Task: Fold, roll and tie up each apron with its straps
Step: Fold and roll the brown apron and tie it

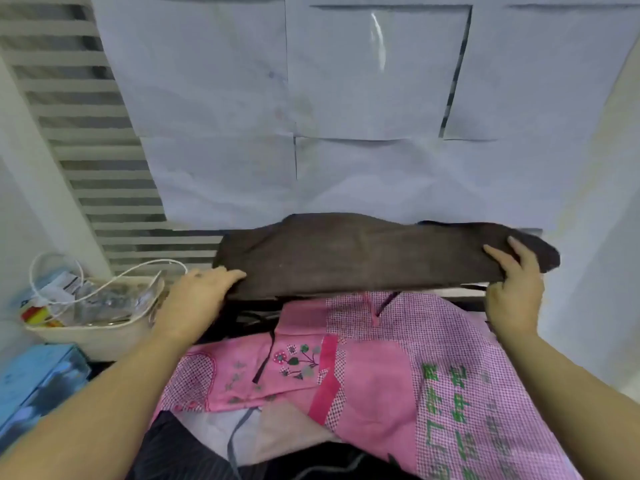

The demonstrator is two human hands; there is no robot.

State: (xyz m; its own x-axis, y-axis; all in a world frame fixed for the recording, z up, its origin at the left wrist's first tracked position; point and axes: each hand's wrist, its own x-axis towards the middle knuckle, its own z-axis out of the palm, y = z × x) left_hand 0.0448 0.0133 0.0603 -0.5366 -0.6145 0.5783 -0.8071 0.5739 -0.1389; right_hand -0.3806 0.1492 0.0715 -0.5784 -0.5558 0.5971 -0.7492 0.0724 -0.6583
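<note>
1. Hands: our left hand (204, 289) and right hand (516, 289) each grip one end of the folded brown apron (363, 258).
2. We hold it just beyond the pink aprons (381, 368).

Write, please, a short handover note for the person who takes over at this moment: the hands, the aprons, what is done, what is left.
Left hand: grips the left end of the brown apron.
Right hand: grips its right end.
The brown apron is held up as a long folded strip above the pile.
Done: the brown apron looks folded.
Left: roll it and tie it; no tied strap shows. Then do the pink floral apron and the pink checked apron, which both lie loose underneath.
</note>
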